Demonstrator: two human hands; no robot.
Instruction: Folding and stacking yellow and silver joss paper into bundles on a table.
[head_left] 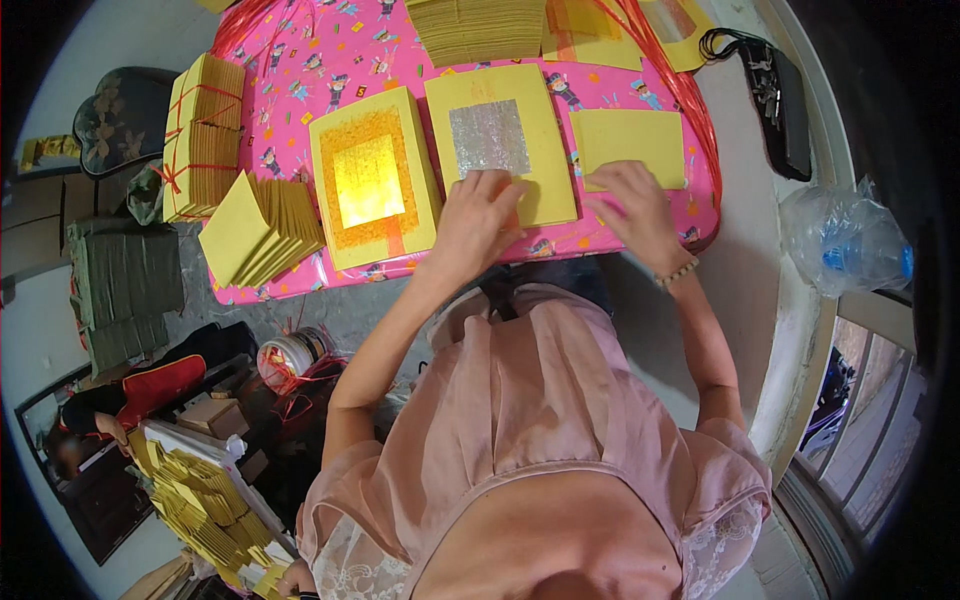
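Note:
A stack of yellow paper with a silver foil square (pixel 489 138) lies before me on the table. My left hand (pixel 478 220) rests over its near edge, fingers curled down by the foil; whatever they grip is hidden. To the right, my right hand (pixel 638 212) has its fingertips at the near edge of a smaller yellow paper pile (pixel 630 145), thumb apart from the fingers. Left of my left hand lies another yellow stack, topped by a sheet with a shiny gold square (pixel 367 182) inside an orange border.
Tied yellow bundles (pixel 203 140) and a fanned yellow stack (pixel 262 232) sit on the pink patterned tablecloth (pixel 290 100). Red plastic strands (pixel 690 100) run along its right. A black pouch with keys (pixel 775 105) and a plastic bottle (pixel 850 245) lie beyond. Another person's hand (pixel 112 428) shows lower left.

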